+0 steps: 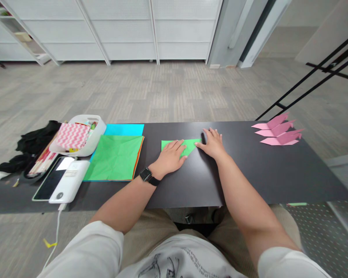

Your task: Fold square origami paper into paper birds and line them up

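Note:
A green sheet of paper (pixel 188 148), folded into a triangle, lies flat on the dark table in front of me. My left hand (pixel 171 155) rests on its left and middle part with the fingers stretched out flat, hiding some of it. At the right tip of the triangle, my right hand (pixel 212 144) has its thumb touching the paper while the other fingers spread on the tabletop. A black watch is on my left wrist.
Several square coloured sheets (pixel 117 156), green on top, lie to the left. Beyond them stand a white basket (pixel 100 133), a phone (pixel 50 181) and a white power bank (pixel 70 181) with a cable. Pink folded paper birds (pixel 280 133) sit at the right.

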Motion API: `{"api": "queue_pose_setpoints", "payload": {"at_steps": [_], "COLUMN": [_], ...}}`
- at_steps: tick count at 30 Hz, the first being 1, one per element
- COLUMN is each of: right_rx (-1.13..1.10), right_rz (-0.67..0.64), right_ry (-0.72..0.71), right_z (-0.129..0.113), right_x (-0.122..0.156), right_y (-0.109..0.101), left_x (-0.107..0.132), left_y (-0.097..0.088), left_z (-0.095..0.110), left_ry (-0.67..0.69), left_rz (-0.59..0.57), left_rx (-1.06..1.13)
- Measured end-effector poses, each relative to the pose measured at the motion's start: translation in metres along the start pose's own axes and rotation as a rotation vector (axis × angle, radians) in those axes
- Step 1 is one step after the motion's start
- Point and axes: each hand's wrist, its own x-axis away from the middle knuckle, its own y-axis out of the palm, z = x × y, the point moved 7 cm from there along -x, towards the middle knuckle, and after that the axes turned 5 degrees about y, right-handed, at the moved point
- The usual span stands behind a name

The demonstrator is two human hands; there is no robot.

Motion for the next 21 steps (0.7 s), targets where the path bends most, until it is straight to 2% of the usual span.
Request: {"api": "queue_pose_setpoints", "payload": {"at_steps": [7,14,21], "right_rx": [-0.036,-0.063,-0.002], "right_rz": [0.090,0.198,0.075], "right_ry": [0.082,0.092,-0.030], "right_z": [0.020,0.018,-0.006], "right_x": [-0.015,-0.015,-0.003], "right_y": [-0.004,-0.012,0.004], "left_x": [0.000,0.000,-0.001], "left_y": [-0.002,-0.002,-0.003], "left_z": [0.002,0.000,0.006], "left_ry": [0.005,-0.008,0.004], "left_rz": [-0.003,0.030,0.023], "left_rx": [-0.012,0.022,0.001]}}
